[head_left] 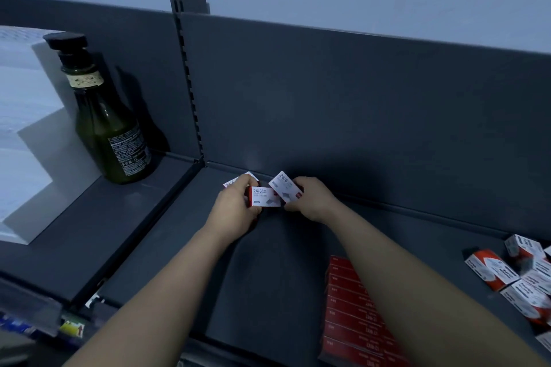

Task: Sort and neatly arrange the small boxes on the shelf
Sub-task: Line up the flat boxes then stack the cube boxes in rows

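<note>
**Two small boxes in hand at the back corner of the shelf**

Both hands work just right of the foot of the slotted grey upright post (190, 83), at the back of the dark grey metal shelf (179, 232). The left hand (235, 205) has its fingers curled round a small white-and-red cardboard box marked 24/6 (264, 197), held face up. The right hand (310, 197) pinches a second box of the same kind (284, 186) by its far end, tilted, its near corner touching or nearly touching the first. A third white box (235, 180) lies behind the left hand, closer to the post's foot and mostly hidden.

Well to the right of the post, at the shelf's front, stands a row of flat red boxes (351, 307). Farther right is a loose heap of white-and-red boxes (507, 271), still unsorted.

These look like staple boxes: stiff card, probably dense for their size and smooth enough to slide. Pinching across the two long sides should give the surest hold and leave the ends free to butt squarely against a neighbour.
</note>
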